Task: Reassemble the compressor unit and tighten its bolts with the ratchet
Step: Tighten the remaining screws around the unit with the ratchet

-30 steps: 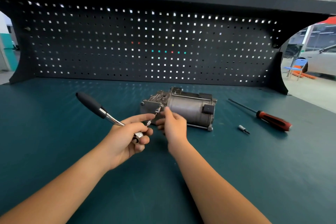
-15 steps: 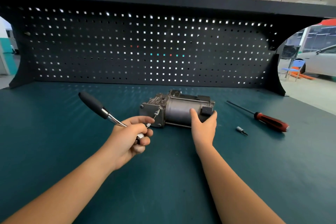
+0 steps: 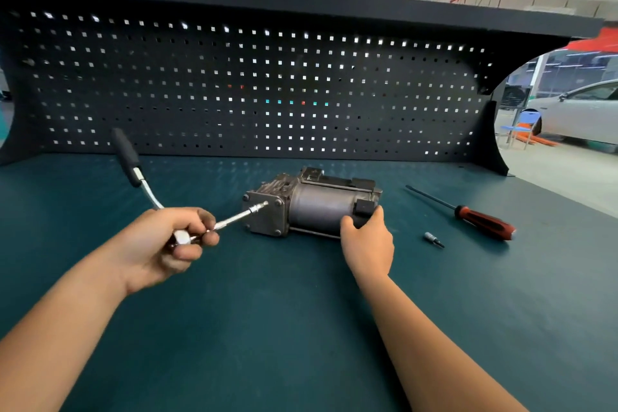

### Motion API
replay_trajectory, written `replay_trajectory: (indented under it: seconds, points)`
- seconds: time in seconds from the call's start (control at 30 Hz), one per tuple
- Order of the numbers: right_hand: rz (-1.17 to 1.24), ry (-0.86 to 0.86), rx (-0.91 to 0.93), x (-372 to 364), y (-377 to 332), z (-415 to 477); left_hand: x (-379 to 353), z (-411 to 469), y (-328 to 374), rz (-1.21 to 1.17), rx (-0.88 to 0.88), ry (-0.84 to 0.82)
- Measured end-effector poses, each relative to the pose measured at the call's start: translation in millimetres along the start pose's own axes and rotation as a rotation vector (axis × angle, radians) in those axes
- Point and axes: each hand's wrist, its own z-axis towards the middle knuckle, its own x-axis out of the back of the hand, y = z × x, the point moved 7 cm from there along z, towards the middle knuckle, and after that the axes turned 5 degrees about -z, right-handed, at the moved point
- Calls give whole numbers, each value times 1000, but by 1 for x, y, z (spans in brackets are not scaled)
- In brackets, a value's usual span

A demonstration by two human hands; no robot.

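The grey metal compressor unit (image 3: 311, 202) lies on its side in the middle of the green bench top (image 3: 267, 328). My left hand (image 3: 164, 244) grips the head of the ratchet (image 3: 147, 191); its black handle points up and away. The ratchet's extension bar reaches right, and its tip sits on a bolt (image 3: 266, 203) in the compressor's square end plate. My right hand (image 3: 368, 241) grips the near right end of the compressor's cylindrical body, thumb on top.
A red-and-black screwdriver (image 3: 481, 222) lies to the right of the compressor, and a small loose bit (image 3: 433, 239) lies in front of it. A dark pegboard wall (image 3: 254, 90) closes off the back of the bench.
My right hand left the ratchet tip and moved right to hold the compressor body. The ratchet handle swung upward, and its extension now meets the bolt on the end plate.
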Motion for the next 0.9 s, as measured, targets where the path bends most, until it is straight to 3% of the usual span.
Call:
replay_trajectory:
  seconds: [0.13, 0.3, 0.47, 0.53, 0.63, 0.7, 0.8, 0.9]
  points:
    - [-71, -142, 58, -13, -20, -23, 3, -1, 15, -182, -116, 68]
    - [48, -475, 126, -51, -48, -75, 8, -4, 20, -377, -189, 131]
    - [73, -715, 211, -75, -63, -111, 18, -7, 18, -358, -218, 189]
    - [93, -618, 335, -66, -73, -106, 21, -9, 18, -342, -225, 200]
    - [115, -189, 467, -27, -79, -79, 22, -11, 18, -329, -222, 185]
    - [69, -25, 545, -15, -74, -62, 19, -13, 18, -316, -215, 132]
    - [22, -165, 522, -28, -51, -39, 6, -14, 17, -250, -206, 13]
    - [142, -329, 397, -45, -37, -27, -8, -15, 15, -160, -274, -53]
